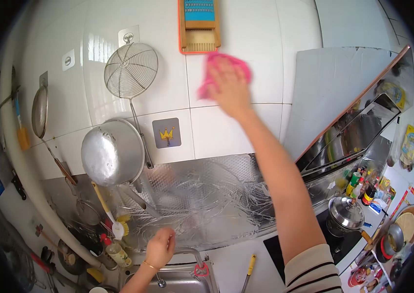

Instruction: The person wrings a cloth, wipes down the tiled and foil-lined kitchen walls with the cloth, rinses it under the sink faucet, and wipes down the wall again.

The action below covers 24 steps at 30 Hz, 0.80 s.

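My right hand (pixel 229 90) presses a pink cloth (pixel 245 68) against the white wall tiles (pixel 236 132), with the arm stretched far up; hand and cloth are a little blurred. Just above the cloth hangs a wooden grater with a blue panel (pixel 199 10). Low in view, my left hand (pixel 160 249) hovers over the back of the steel sink (pixel 187 283), near the faucet (pixel 190 252). Its fingers are curled in, and nothing shows in them.
A wire skimmer (pixel 131 71) and an aluminium pot (pixel 111 152) hang on the left wall. Foil (pixel 202 200) covers the lower wall. At right stand a range hood (pixel 351 132), a lidded pot (pixel 346 213) on the cooktop, and several bottles (pixel 356 188). A yellow-handled tool (pixel 251 265) lies by the sink.
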Available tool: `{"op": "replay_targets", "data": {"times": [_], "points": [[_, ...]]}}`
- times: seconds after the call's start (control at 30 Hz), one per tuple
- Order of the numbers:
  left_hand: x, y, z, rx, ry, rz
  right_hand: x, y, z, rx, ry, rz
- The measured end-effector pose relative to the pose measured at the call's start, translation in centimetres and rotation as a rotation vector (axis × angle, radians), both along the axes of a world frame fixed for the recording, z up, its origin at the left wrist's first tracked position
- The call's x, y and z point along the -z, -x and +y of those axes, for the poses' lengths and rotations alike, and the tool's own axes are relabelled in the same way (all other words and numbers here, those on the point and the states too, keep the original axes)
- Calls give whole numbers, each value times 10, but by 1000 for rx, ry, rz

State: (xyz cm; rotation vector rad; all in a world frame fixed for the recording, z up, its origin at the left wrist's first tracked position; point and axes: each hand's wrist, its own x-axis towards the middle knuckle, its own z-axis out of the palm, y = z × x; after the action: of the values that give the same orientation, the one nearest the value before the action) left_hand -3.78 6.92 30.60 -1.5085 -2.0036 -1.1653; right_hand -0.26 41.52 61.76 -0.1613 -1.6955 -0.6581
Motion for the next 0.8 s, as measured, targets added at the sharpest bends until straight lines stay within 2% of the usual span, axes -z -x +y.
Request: {"op": "replay_targets", "data": {"times": [0.1, 0.17, 0.23, 0.3, 0.37, 0.47, 0.5, 0.57, 0.63, 0.67, 0.8], "points": [[-2, 4, -11, -25, 18, -33, -11, -29, 73, 132, 139, 293], [-5, 2, -9, -38, 46, -54, -20, -36, 81, 43, 275, 463], [-8, -2, 0, -31, 53, -86, -10, -11, 63, 198, 262, 428], [-10, -7, 21, 23, 31, -52, 23, -6, 12, 252, 80, 12], [-14, -12, 38, 64, 1, -9, 52, 2, -13, -204, -174, -232], [-18, -21, 44, 117, 40, 44, 21, -18, 11, -134, -129, -318], [-15, -20, 40, 115, 13, -19, 10, -17, 37, 73, 13, -114], [-10, -19, 26, 108, -8, -84, -35, -23, 76, 89, 36, 378], [-5, -16, 10, -19, 58, -247, -64, -40, 103, 25, 247, 482], [-1, -13, 8, -12, 53, -243, -77, -44, 108, -4, 366, 535], [19, -6, 3, -69, 22, -336, -70, -34, 102, 5, 454, 653]]}}
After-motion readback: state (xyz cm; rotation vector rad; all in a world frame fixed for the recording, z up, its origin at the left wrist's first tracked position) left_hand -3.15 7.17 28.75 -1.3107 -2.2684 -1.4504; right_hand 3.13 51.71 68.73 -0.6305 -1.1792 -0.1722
